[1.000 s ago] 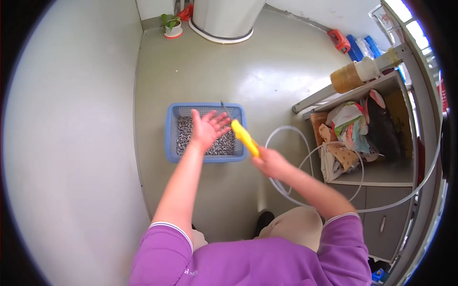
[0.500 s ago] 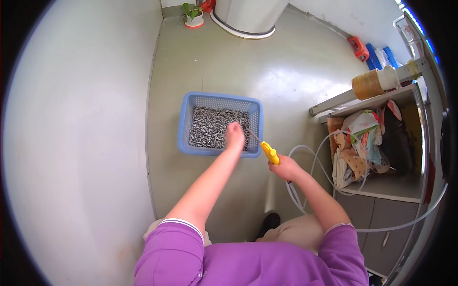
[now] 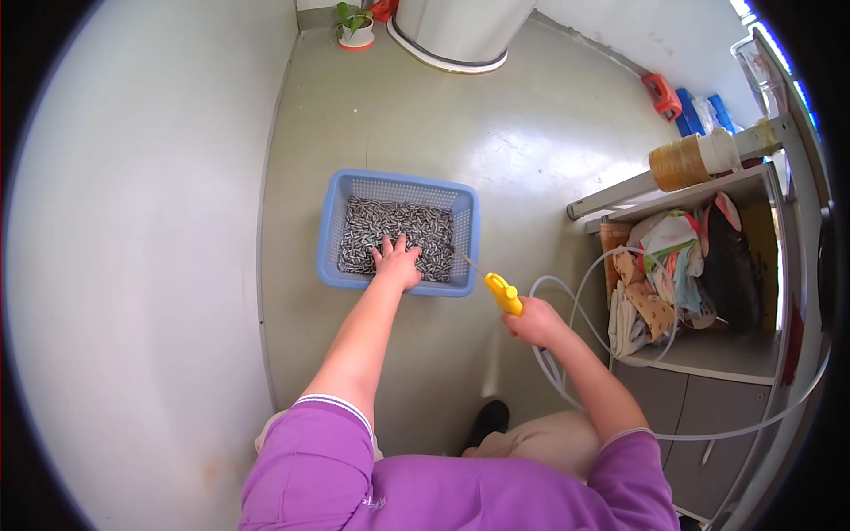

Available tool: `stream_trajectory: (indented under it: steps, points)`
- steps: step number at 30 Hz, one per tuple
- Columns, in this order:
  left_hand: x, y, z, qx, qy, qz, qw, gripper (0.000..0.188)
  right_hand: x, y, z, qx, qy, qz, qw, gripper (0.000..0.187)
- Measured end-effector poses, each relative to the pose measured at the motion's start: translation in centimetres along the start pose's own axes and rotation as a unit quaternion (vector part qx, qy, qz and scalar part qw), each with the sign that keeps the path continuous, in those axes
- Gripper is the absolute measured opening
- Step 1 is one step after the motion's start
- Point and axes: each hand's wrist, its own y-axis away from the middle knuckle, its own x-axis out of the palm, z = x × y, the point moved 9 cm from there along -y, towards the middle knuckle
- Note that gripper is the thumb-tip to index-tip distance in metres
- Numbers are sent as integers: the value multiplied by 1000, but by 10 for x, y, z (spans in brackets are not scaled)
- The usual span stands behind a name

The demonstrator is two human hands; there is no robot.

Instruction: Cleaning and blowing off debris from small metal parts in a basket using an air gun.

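A blue plastic basket [image 3: 326,239] with slotted walls stands on the floor, its bottom covered by many small shiny metal pins [image 3: 376,219]. My left hand [image 3: 397,264] reaches into it over the near wall, fingers spread on the pins. To the right of the basket, my right hand [image 3: 535,321] is wrapped round the handle of a yellow air blow gun [image 3: 504,294]. The gun's thin metal nozzle points up and left at the basket's right side. A clear hose [image 3: 551,370] runs from below my right hand in loops.
On the right, an open cabinet [image 3: 739,354] holds crumpled cloths [image 3: 668,252] and bags. A tape roll [image 3: 680,163] sits on the rail above it. Beyond lie a potted plant [image 3: 357,32], a white column [image 3: 447,31] and a red jug [image 3: 661,96]. A pale wall [image 3: 150,248] rises at left.
My left hand has moved left within the basket, and its bunched fingers have spread over the pins. My right hand still holds the air blow gun, in nearly the same place.
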Motion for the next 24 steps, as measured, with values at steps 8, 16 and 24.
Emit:
stream_trajectory:
  steps: [8,16,24]
  points:
    - [-16,-7,18,-29,-29,-91,995,80,-5,0,-9,22,-21,12,999,36]
    - [-27,-13,23,-56,-22,-43,997,87,-2,-8,-14,3,0,11,1000,35]
    - [-17,-11,17,-42,-29,-93,994,72,10,-6,-2,-2,-6,40,999,31]
